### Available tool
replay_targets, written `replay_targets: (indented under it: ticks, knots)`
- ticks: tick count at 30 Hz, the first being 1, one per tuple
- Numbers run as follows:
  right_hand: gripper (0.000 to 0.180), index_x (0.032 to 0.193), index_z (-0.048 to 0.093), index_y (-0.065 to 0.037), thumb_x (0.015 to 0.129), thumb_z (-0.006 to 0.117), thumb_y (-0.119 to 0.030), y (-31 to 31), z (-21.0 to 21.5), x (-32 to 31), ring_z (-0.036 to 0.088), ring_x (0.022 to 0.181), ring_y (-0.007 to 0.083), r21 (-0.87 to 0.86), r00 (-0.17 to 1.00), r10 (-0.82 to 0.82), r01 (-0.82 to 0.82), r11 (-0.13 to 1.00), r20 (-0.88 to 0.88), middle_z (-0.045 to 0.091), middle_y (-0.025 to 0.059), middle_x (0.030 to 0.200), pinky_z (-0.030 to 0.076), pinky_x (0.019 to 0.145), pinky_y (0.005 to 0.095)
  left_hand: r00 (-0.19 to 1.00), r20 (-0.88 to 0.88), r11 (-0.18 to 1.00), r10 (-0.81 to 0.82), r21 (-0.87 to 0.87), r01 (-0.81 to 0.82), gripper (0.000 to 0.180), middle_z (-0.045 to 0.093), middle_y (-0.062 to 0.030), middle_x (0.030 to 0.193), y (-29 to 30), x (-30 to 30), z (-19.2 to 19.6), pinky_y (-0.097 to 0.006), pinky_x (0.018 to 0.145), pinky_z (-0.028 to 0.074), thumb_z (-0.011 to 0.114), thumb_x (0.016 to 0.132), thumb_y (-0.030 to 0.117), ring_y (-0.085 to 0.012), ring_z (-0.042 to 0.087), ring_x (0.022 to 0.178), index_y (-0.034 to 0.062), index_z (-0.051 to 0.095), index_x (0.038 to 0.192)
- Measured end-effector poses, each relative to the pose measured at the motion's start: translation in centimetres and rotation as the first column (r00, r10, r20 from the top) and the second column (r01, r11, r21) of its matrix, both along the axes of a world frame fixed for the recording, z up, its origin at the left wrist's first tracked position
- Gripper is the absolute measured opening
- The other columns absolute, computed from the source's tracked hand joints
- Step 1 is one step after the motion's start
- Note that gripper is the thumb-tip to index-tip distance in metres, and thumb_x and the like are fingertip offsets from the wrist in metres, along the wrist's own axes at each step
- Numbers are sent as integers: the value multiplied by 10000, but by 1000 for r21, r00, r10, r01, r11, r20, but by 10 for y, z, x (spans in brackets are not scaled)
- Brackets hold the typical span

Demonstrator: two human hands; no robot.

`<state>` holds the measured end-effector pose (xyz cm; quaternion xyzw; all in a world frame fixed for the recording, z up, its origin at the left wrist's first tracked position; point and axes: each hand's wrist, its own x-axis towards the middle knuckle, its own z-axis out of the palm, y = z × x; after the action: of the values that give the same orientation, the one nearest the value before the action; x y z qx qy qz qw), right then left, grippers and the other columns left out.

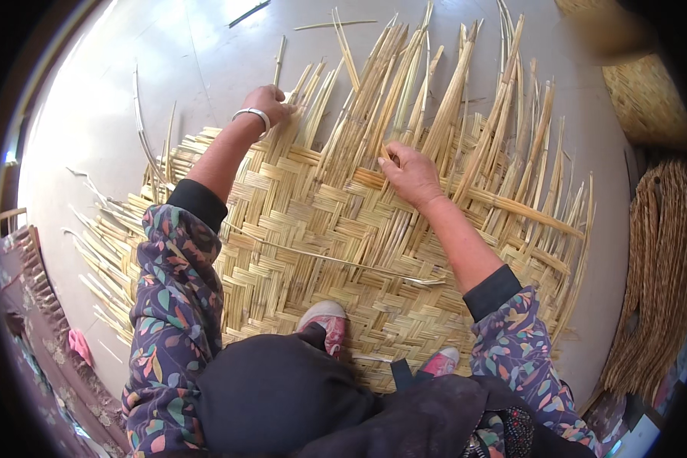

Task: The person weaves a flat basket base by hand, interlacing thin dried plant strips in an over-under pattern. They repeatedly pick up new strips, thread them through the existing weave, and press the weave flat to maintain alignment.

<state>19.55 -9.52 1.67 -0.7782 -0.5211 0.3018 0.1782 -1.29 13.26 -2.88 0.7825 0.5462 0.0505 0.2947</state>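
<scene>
A large mat of split reeds [282, 206], woven in a diagonal pattern, spreads over the floor beneath me. Long loose reed ends fan out from its far and side edges. At the far left edge, my left hand [270, 108], with a white bangle at the wrist, is closed around reed strips [304, 88]; its fingertips are partly hidden. My right hand [412, 175] pinches a reed strip [384, 156] near the middle of the far edge. By it, a bundle of crosswise reeds [523, 209] runs through the upright strips toward the right. One thin loose reed [336, 256] lies across the weave.
My shoes [327, 320] rest on the mat's near part. Loose reed pieces [336, 24] lie on the grey floor [198, 57] beyond. At the right stand a rolled woven mat [649, 99] and a brown braided bundle [653, 275]. Patterned cloth [46, 328] hangs at the left.
</scene>
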Motion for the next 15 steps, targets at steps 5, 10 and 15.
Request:
replay_targets:
  ticks: [5, 10, 15]
  knots:
    - [219, 885, 552, -77, 831, 580, -288, 0, 1, 1, 571, 715, 291, -5, 1000, -1, 1, 1000, 6, 567, 123, 726, 446, 678, 401, 988, 96, 880, 121, -470, -62, 269, 601, -24, 682, 6, -2, 6, -250, 484, 426, 777, 721, 244, -113, 539, 562, 38, 643, 828]
    - [215, 870, 549, -75, 831, 577, -285, -1, -1, 1, 568, 708, 284, 15, 1000, -2, 2, 1000, 21, 564, 118, 723, 447, 677, 398, 975, 190, 876, 116, -483, -10, 228, 591, -25, 647, -1, 0, 14, -251, 478, 419, 762, 735, 211, -113, 519, 517, 50, 600, 733]
    - [204, 937, 571, -110, 835, 551, -286, 2, 6, -1, 598, 802, 329, -67, 1000, 10, -8, 998, 26, 626, 140, 823, 461, 732, 434, 981, 155, 935, 113, -352, -52, 181, 612, -56, 676, -4, 0, 4, -287, 518, 445, 735, 739, 167, -135, 559, 572, 37, 610, 739]
